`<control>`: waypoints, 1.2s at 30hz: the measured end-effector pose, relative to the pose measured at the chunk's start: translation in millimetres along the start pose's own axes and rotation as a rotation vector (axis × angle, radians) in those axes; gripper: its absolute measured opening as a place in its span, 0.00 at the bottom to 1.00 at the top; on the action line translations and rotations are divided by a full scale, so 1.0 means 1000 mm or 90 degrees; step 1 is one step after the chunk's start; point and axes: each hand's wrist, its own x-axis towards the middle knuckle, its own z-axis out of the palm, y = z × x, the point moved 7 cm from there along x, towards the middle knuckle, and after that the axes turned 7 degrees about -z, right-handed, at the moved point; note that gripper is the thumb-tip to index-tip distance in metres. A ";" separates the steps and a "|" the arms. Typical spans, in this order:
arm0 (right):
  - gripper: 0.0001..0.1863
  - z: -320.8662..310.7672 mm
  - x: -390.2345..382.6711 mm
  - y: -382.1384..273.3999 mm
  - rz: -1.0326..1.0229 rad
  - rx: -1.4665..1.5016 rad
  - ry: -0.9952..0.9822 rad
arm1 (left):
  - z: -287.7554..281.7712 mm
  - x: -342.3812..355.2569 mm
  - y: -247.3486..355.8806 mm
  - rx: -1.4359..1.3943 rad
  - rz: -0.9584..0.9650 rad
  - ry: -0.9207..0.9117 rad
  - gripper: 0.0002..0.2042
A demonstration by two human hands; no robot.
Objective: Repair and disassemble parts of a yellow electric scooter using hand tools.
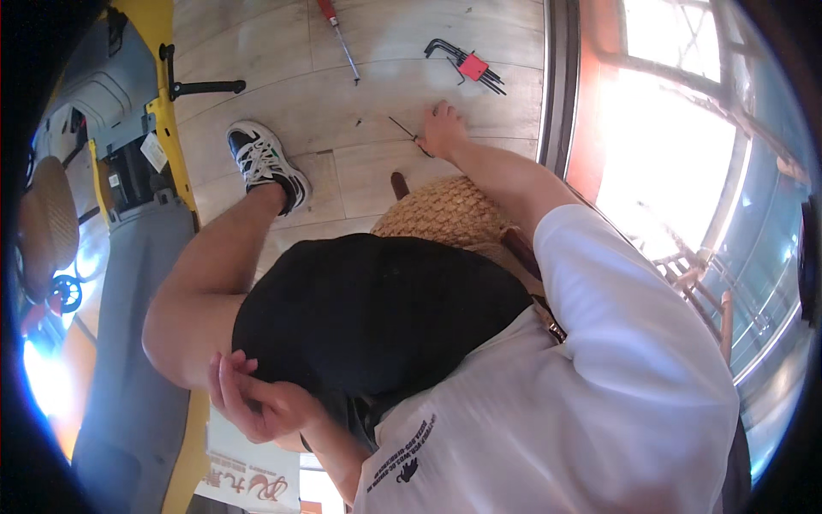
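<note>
Down by the wooden floor, my right hand point(444, 131) has its fingers curled, with a thin black hex key point(402, 128) at the thumb; its grip is partly hidden. A red holder point(473, 66) with several black hex keys lies beyond that hand. Further left lies a screwdriver point(345, 50) with a red handle and a metal shaft. Between the screwdriver and my right hand is a small dark screw-like piece point(358, 122). My left hand point(265, 403) hovers beside my bent left knee, fingers loosely bent and apart, with nothing seen in it.
A yellow and grey machine frame point(137, 300) runs along the left, with a black crank-like arm point(210, 87) sticking out. Under me is a woven seat point(445, 210). My shoe point(267, 167) rests on the floor. At the right stands a dark door frame point(561, 86).
</note>
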 end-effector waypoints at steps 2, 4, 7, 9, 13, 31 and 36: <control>0.25 -0.001 0.006 -0.012 -0.078 -0.070 -0.069 | 0.000 -0.001 -0.006 0.013 -0.016 0.010 0.09; 0.26 0.000 0.014 -0.020 -0.153 -0.143 -0.124 | -0.002 0.000 -0.008 0.020 -0.027 0.030 0.09; 0.21 0.031 0.018 -0.035 -0.201 -0.174 -0.119 | -0.013 -0.007 -0.019 0.038 -0.055 0.064 0.09; 0.20 0.051 0.024 -0.035 -0.169 -0.187 -0.127 | -0.014 -0.011 -0.027 0.038 -0.090 0.047 0.09; 0.18 0.021 0.020 -0.043 -0.161 -0.141 -0.134 | -0.018 -0.020 -0.037 -0.020 -0.134 0.076 0.10; 0.13 -0.300 -0.251 -0.308 -0.815 0.189 0.186 | -0.060 -0.121 -0.081 -0.888 -0.533 0.204 0.11; 0.17 -0.262 -0.339 -0.357 -0.919 0.054 -0.051 | -0.035 -0.147 -0.132 -1.168 -0.587 0.264 0.08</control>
